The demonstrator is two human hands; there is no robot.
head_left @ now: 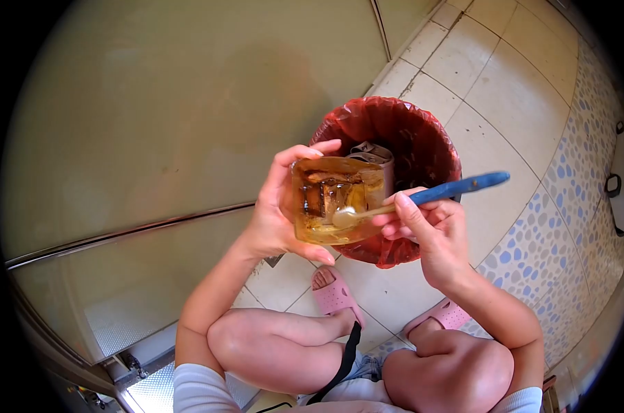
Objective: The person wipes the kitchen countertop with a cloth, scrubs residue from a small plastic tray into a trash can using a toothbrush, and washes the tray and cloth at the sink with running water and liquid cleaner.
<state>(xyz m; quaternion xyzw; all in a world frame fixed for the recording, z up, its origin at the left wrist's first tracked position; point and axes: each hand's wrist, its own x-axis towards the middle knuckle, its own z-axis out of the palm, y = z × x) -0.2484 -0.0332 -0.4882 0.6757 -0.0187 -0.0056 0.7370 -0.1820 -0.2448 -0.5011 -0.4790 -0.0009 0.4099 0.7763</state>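
Note:
An amber see-through container (367, 175) is tilted towards me, with wet, glossy brown residue inside. My left hand (274, 199) grips its left side, fingers at the upper edge and thumb along the lower one. Pinched in my right hand (432, 234) is a spoon-like tool (456, 188) with a thick blue handle and a pale stem. Its rounded, pale end reaches into the container's lower part. Both hands are over a bin (453, 148) lined with a red plastic bag, partly covered by the container.
Crumpled pale packaging (372, 151) lies in the bin. A large pale panel (167, 110) with a metal strip stands at the left. Light tiles (477, 69) and a pebble-patterned strip (532, 248) cover the floor. My feet, in pink slippers (336, 297), are just below the bin.

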